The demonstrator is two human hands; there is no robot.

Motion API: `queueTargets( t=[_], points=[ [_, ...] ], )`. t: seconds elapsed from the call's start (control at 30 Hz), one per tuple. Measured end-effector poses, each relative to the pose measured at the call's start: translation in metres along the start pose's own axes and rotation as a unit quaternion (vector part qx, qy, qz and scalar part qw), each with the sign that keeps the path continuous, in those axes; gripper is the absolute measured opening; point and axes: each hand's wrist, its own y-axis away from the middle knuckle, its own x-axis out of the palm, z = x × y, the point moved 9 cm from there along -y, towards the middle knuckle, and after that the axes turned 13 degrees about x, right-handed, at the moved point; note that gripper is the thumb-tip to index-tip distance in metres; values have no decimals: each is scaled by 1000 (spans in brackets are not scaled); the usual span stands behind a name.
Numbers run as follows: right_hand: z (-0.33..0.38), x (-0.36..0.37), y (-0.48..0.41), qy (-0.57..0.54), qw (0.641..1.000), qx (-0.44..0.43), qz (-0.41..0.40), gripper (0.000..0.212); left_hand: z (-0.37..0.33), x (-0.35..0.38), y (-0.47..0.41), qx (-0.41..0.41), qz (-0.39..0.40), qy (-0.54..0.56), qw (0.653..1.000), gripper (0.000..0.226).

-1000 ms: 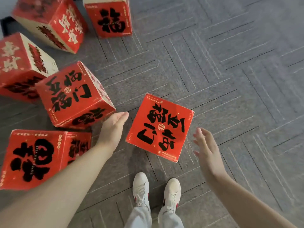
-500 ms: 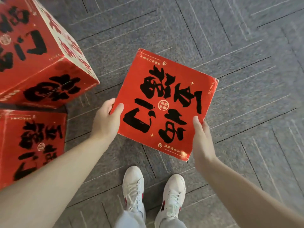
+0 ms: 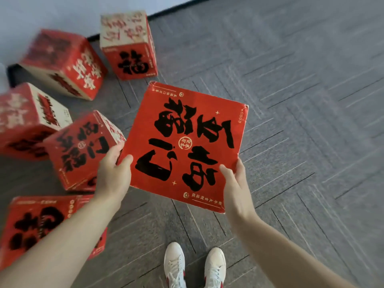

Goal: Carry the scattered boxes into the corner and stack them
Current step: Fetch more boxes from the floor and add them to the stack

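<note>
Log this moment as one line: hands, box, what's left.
stage: carry | left hand: grips red box, left edge | right hand: grips its right edge | remaining: other red boxes on carpet, unstacked

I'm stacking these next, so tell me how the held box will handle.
Probably light: the left hand and right hand lift the box by its near edges alone. Likely stiff, since its top looks flat. The creased far corner suggests crushable cardboard.

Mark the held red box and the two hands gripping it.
red box point(image 3: 185, 142): head view, middle of its printed top face.
left hand point(image 3: 113, 173): head view, back of the hand.
right hand point(image 3: 235, 188): head view, back of the hand.
</note>
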Motion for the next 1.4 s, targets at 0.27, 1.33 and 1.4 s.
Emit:
queueTargets(
  t=[0.27, 1.33, 1.4],
  points=[
    [250, 6, 193, 18, 989, -143, 30, 46, -270, -185, 19, 109, -86, 31, 990, 41],
    [464, 263, 681, 102, 762, -421, 481, 69, -490, -609, 397, 225, -581, 107, 775, 39],
    [430, 279, 708, 120, 744, -412, 512, 69, -471, -621, 444, 208, -615, 94, 755, 39]
  ],
)
